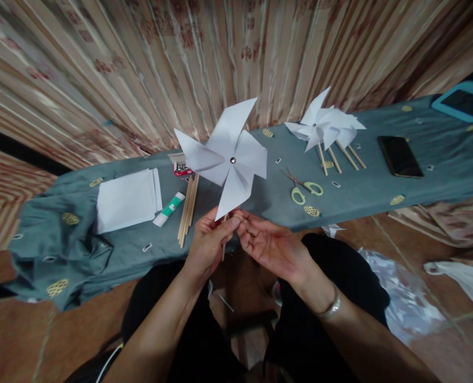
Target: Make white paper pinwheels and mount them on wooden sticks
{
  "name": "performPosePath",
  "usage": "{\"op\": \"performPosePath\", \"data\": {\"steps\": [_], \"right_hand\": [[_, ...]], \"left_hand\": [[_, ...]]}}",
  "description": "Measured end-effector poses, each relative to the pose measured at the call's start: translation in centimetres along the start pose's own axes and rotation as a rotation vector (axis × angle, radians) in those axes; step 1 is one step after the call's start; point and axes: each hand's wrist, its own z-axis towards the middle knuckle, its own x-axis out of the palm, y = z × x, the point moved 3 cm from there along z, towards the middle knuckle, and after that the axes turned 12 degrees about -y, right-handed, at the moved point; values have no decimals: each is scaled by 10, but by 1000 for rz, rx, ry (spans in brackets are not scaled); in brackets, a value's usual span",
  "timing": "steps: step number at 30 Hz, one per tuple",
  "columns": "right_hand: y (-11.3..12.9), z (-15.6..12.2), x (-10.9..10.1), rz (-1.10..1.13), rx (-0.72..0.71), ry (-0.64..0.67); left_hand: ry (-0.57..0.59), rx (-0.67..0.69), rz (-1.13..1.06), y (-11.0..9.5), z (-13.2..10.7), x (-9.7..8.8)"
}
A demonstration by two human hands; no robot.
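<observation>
A white paper pinwheel [236, 143] with a round metal pin at its centre stands upright in front of me, over the table's near edge. My left hand [210, 239] is closed around its thin wooden stick, just under the lowest blade. Close beside it, my right hand [266, 242] has its thumb and finger pinched at the stick near that blade's tip, palm turned up. Most of the stick is hidden by the fingers. Left of the pinwheel lie several wooden sticks [187, 210] and a small red box [181, 168] of metal pins.
White paper sheets [127, 199] and a green-and-white glue stick [168, 209] lie to the left. Scissors [306, 189], several finished pinwheels [326, 125], a phone [399, 156] and a blue-framed tablet [465, 101] lie to the right. A curtain [220, 53] hangs behind; clear plastic [404, 292] is on the floor.
</observation>
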Motion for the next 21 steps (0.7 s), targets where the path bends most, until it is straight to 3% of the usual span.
{"op": "performPosePath", "data": {"steps": [13, 21], "right_hand": [[-1, 4, -8, 15, -5, -44], [6, 0, -2, 3, -2, -67]], "left_hand": [[-45, 0, -11, 7, 6, 2], [-43, -31, -80, 5, 8, 3]]}}
